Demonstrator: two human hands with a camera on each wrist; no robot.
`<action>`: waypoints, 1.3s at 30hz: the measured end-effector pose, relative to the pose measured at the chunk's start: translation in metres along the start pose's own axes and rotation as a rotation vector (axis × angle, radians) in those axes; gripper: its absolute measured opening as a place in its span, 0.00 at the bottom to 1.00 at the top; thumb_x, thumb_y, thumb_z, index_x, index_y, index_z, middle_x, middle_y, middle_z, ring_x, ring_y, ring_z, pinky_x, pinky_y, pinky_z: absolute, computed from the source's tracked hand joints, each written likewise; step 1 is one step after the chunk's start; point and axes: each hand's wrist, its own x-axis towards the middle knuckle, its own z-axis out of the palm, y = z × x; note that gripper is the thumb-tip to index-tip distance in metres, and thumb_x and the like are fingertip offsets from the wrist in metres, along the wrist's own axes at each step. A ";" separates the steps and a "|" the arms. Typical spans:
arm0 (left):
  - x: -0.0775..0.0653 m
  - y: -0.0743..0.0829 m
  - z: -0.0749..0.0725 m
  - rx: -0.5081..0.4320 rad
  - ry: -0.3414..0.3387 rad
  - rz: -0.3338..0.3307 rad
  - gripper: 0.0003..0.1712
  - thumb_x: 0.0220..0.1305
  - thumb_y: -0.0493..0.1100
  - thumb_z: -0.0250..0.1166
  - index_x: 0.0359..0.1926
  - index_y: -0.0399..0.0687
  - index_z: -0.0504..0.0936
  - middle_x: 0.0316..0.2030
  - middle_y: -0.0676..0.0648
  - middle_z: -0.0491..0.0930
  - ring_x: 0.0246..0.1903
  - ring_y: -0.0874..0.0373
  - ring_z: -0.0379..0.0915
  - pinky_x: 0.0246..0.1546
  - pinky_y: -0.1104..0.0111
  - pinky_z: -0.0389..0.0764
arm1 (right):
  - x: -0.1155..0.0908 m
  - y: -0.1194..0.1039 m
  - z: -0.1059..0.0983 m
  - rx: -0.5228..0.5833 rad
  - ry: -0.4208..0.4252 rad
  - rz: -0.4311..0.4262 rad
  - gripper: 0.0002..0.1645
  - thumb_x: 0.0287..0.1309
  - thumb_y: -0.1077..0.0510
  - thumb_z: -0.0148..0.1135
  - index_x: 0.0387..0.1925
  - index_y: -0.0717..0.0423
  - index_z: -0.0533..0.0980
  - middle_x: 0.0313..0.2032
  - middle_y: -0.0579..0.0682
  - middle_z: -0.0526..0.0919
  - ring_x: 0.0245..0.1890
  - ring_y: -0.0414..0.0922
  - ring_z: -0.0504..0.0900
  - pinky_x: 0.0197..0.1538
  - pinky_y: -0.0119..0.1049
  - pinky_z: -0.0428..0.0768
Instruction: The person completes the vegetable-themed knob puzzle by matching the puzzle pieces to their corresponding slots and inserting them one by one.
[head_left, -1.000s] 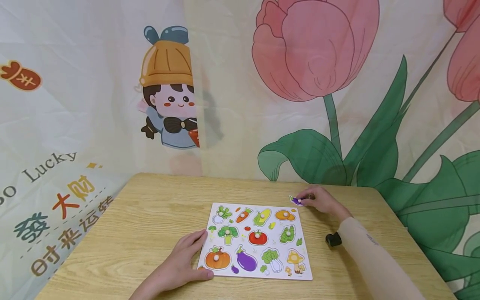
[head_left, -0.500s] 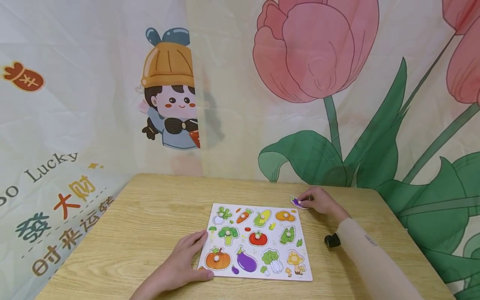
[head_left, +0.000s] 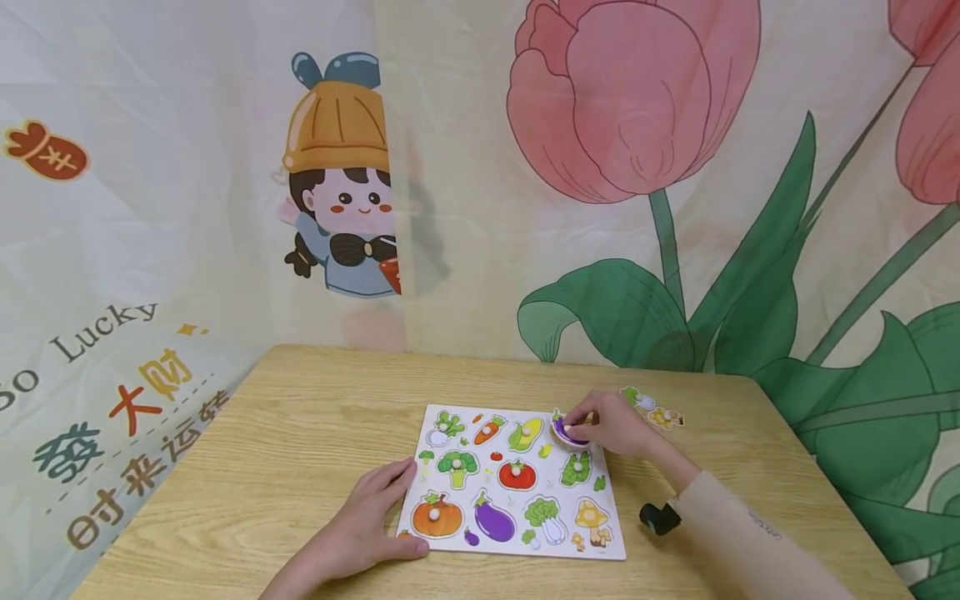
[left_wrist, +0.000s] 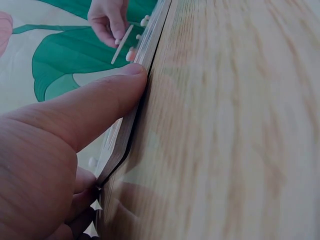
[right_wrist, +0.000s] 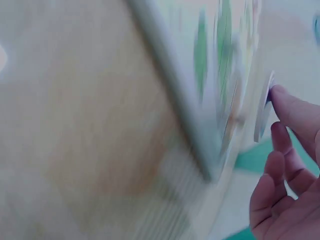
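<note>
A white peg puzzle board (head_left: 551, 483) printed with vegetables lies flat on the table. My right hand (head_left: 618, 429) pinches the knob of a purple eggplant piece (head_left: 559, 422) above the board's far right corner. In the right wrist view, the eggplant piece (right_wrist: 263, 115) appears edge-on at the fingertips, apart from the board. My left hand (head_left: 360, 525) rests at the board's near left corner, fingers along the left side. In the left wrist view, its thumb (left_wrist: 107, 95) lies extended against the board's edge. The printed eggplant spot (head_left: 493, 521) bears no knob.
Beyond the board's far right corner lie a bok choy piece (head_left: 636, 399) and a mushroom piece (head_left: 665, 418). Several knobbed pieces, such as the tomato (head_left: 517, 475) and pumpkin (head_left: 437, 517), sit in the board. A printed cloth (head_left: 465, 208) hangs behind the wooden table (head_left: 322, 400).
My right hand has lifted the eggplant piece off the table and brought it left and nearer, over the board. The bok choy and mushroom pieces are now uncovered. My left hand stays put.
</note>
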 end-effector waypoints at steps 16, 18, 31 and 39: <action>0.002 -0.002 0.002 0.003 0.007 -0.002 0.69 0.49 0.72 0.80 0.82 0.40 0.62 0.82 0.43 0.58 0.80 0.37 0.47 0.75 0.37 0.58 | -0.041 -0.081 0.057 0.086 -0.088 -0.126 0.04 0.62 0.57 0.78 0.36 0.42 0.91 0.31 0.35 0.80 0.30 0.36 0.73 0.33 0.30 0.73; 0.002 -0.002 0.003 0.000 0.005 -0.008 0.70 0.49 0.72 0.80 0.82 0.41 0.62 0.82 0.44 0.58 0.80 0.38 0.47 0.75 0.38 0.58 | -0.043 -0.088 0.063 0.093 -0.095 -0.135 0.04 0.61 0.57 0.79 0.35 0.42 0.91 0.30 0.34 0.79 0.30 0.35 0.73 0.34 0.30 0.74; 0.001 -0.001 0.002 -0.001 0.005 -0.004 0.69 0.49 0.72 0.80 0.81 0.39 0.62 0.82 0.43 0.58 0.80 0.37 0.47 0.75 0.37 0.57 | -0.043 -0.109 0.091 0.137 -0.099 -0.116 0.05 0.59 0.59 0.80 0.32 0.43 0.92 0.28 0.32 0.79 0.29 0.32 0.73 0.32 0.27 0.74; 0.000 -0.001 0.001 0.007 0.005 0.017 0.69 0.50 0.72 0.80 0.81 0.38 0.61 0.81 0.42 0.58 0.80 0.35 0.47 0.75 0.36 0.58 | -0.041 -0.113 0.093 0.137 -0.111 -0.122 0.06 0.59 0.59 0.80 0.31 0.43 0.91 0.27 0.30 0.81 0.31 0.32 0.75 0.35 0.27 0.75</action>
